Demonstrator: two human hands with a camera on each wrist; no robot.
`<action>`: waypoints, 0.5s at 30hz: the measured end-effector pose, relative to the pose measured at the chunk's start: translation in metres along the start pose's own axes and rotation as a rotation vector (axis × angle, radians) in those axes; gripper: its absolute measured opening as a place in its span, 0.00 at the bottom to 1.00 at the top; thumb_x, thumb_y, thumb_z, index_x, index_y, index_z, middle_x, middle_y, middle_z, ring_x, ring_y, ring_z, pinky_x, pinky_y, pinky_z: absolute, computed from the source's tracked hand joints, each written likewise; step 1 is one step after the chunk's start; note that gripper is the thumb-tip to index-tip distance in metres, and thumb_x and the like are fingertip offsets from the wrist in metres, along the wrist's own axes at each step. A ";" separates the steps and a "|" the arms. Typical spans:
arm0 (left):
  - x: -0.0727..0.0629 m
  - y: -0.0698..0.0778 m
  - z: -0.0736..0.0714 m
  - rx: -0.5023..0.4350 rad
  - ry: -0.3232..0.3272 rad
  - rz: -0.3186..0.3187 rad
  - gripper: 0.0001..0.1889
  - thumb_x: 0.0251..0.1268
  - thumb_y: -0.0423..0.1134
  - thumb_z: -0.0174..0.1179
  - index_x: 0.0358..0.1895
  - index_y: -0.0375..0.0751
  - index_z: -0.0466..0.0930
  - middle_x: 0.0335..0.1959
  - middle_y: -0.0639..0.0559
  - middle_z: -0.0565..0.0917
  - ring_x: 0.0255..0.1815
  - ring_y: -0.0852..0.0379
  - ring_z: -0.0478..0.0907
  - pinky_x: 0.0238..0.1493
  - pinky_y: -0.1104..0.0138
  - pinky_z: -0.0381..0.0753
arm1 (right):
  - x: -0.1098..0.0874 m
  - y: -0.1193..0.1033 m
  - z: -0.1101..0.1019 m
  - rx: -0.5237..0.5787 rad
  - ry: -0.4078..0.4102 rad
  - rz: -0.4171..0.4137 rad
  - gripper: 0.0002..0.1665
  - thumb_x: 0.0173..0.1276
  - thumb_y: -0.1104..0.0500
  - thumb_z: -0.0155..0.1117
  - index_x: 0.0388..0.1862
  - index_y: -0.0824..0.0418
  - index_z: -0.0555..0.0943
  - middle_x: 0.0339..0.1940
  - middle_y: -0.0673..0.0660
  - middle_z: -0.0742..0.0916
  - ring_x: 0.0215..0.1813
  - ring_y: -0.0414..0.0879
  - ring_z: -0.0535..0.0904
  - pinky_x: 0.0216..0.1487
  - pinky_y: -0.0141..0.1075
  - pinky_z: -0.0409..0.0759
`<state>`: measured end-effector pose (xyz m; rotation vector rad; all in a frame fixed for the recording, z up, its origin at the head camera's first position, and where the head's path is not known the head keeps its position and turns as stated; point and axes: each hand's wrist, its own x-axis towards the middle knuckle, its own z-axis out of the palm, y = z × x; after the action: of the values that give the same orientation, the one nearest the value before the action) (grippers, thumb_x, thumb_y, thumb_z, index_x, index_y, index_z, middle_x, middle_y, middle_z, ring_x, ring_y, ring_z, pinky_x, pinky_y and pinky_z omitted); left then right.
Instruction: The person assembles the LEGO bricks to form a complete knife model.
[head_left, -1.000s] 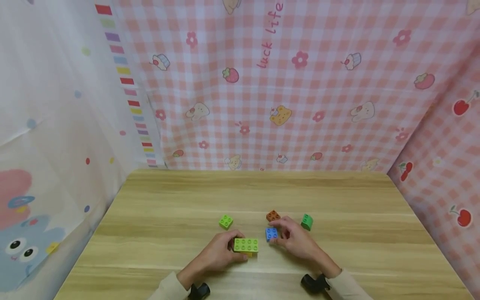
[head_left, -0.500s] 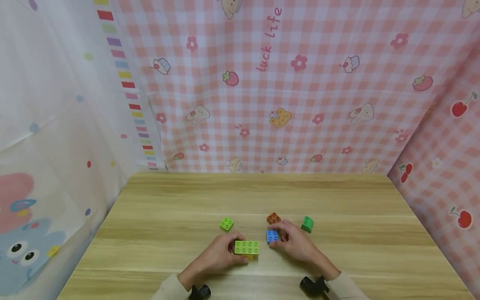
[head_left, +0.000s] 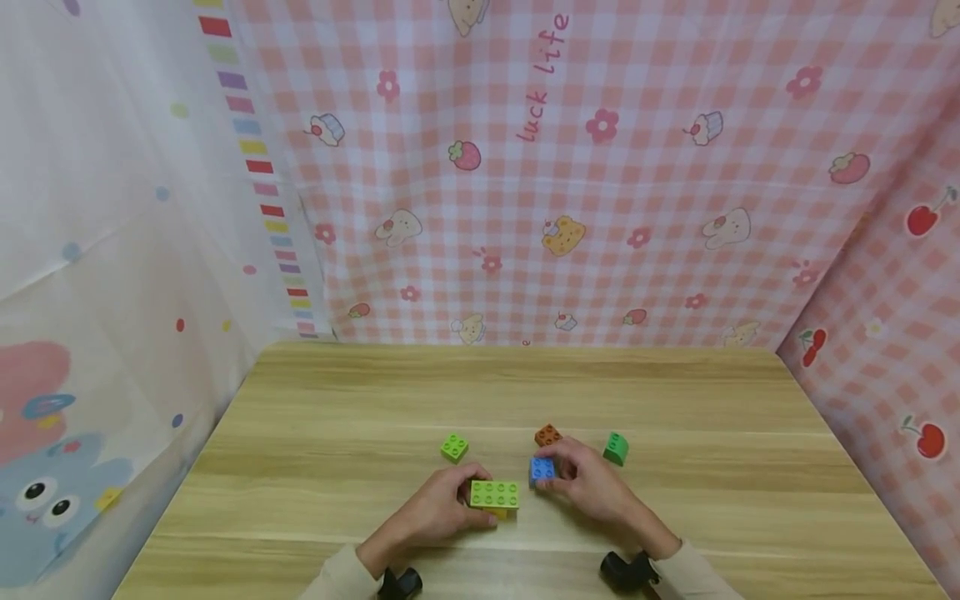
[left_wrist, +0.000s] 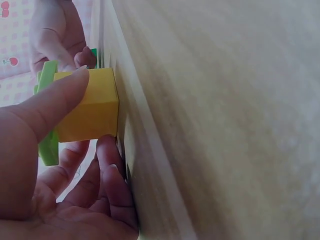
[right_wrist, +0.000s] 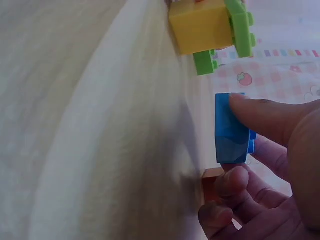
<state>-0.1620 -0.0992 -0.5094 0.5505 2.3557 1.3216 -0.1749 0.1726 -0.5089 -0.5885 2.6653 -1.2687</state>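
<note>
My left hand (head_left: 442,502) grips a yellow block (left_wrist: 87,105) between thumb and fingers. A flat lime-green eight-stud plate (head_left: 494,494) sits on top of that block. The block's base is right at the tabletop in the left wrist view. To its right, my right hand (head_left: 596,483) pinches a blue four-stud brick (right_wrist: 231,129), thumb on one side and fingers on the other. The right wrist view shows a gap between this brick and the wood. Just behind it lies a brown four-stud brick (head_left: 548,435), partly hidden by the right fingers.
A small lime-green four-stud brick (head_left: 453,448) lies beyond the left hand. A darker green brick with a curved side (head_left: 616,448) stands right of the brown one. The wooden table (head_left: 360,392) meets a pink checked cloth (head_left: 510,192) at its back edge.
The right fingers have closed in on the blue brick, which has shifted slightly left and come off the table. My left hand keeps its grip with hardly any movement.
</note>
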 end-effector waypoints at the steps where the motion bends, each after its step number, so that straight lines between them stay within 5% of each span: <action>1: 0.000 0.000 0.000 -0.006 -0.001 -0.004 0.18 0.51 0.40 0.76 0.44 0.54 0.79 0.33 0.59 0.80 0.33 0.62 0.74 0.33 0.70 0.70 | 0.000 -0.001 -0.001 0.007 -0.003 0.003 0.21 0.62 0.57 0.74 0.54 0.53 0.82 0.32 0.50 0.77 0.33 0.40 0.70 0.32 0.30 0.69; 15: -0.001 0.002 0.000 -0.038 -0.004 -0.006 0.17 0.53 0.40 0.76 0.44 0.53 0.79 0.34 0.59 0.80 0.34 0.61 0.73 0.33 0.71 0.70 | 0.006 -0.031 -0.007 0.056 -0.011 -0.084 0.21 0.63 0.52 0.73 0.55 0.52 0.82 0.31 0.51 0.79 0.30 0.39 0.70 0.30 0.30 0.69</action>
<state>-0.1607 -0.0992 -0.5076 0.5334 2.3224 1.3579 -0.1737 0.1573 -0.4804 -0.7037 2.6123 -1.3529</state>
